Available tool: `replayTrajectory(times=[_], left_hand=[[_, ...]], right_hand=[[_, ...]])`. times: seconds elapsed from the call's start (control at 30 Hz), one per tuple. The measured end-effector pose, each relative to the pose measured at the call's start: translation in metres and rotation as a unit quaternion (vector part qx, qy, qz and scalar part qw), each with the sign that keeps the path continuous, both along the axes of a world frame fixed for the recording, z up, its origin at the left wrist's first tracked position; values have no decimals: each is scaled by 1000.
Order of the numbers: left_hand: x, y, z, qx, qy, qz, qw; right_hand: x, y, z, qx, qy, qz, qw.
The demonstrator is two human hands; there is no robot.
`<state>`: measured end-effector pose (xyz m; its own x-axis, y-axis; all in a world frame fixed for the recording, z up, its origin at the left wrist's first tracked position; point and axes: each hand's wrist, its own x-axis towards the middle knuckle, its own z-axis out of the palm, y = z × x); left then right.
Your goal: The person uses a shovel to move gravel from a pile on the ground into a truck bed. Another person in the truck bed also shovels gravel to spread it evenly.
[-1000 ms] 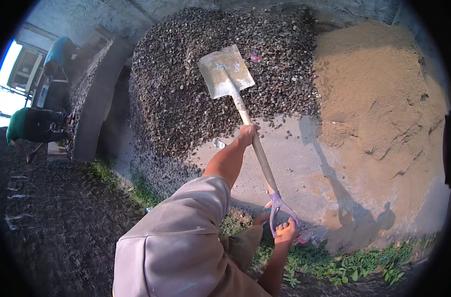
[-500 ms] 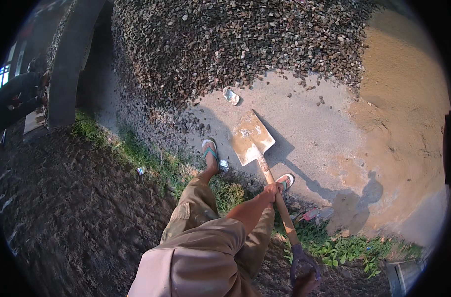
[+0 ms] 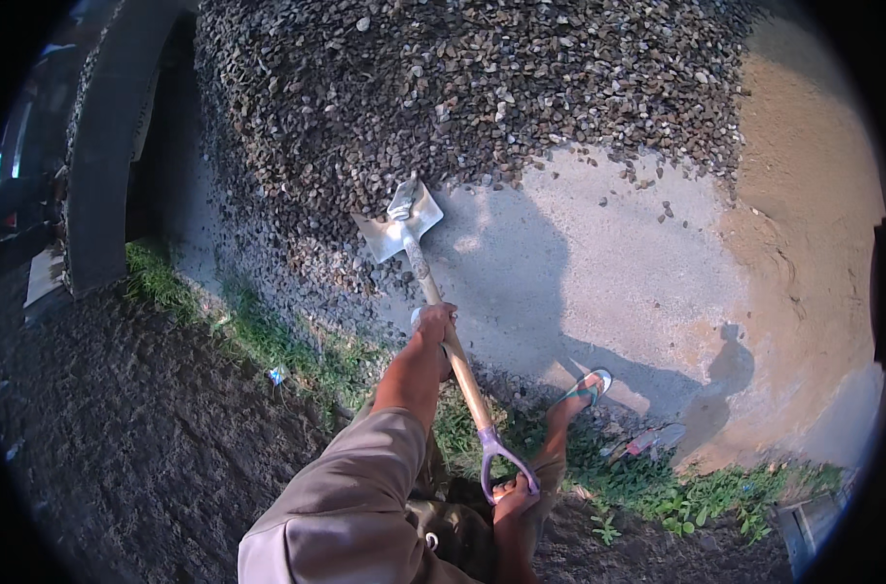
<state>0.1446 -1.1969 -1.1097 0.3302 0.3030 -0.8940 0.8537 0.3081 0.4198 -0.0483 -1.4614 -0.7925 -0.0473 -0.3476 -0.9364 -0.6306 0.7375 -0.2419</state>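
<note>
A shovel (image 3: 469,382) with a pale wooden shaft and a purple-grey D-shaped handle slants away from me. My left hand (image 3: 435,323) is closed around the shaft partway down. Lower in the view, my right hand (image 3: 514,498) grips the D-handle. The metal blade (image 3: 426,211) touches the near edge of a gravel heap (image 3: 482,88). A small crumpled white object (image 3: 401,201), its kind unclear, appears to lie on the blade. Gravel hides part of the blade's far edge.
Bare concrete (image 3: 647,253) lies right of the blade, with brown sand (image 3: 803,224) beyond it. Grass (image 3: 297,360) borders dark churned soil (image 3: 170,419). A dark grey slab (image 3: 107,165) stands at left. My sandalled foot (image 3: 589,384) rests on the concrete.
The shovel has swung left and forward from over the concrete to the gravel edge. Both hands moved left with it. The white object now appears on the blade. My feet have shifted apart.
</note>
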Motion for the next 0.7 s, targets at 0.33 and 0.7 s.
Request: replayTrajectory(times=[0.33, 0.7], left_hand=[[57, -85, 141, 120, -92, -42, 988], [287, -282, 472, 400, -212, -163, 877]], right_hand=[[-43, -71, 26, 62, -42, -77, 994], [120, -204, 72, 220, -274, -75, 933]])
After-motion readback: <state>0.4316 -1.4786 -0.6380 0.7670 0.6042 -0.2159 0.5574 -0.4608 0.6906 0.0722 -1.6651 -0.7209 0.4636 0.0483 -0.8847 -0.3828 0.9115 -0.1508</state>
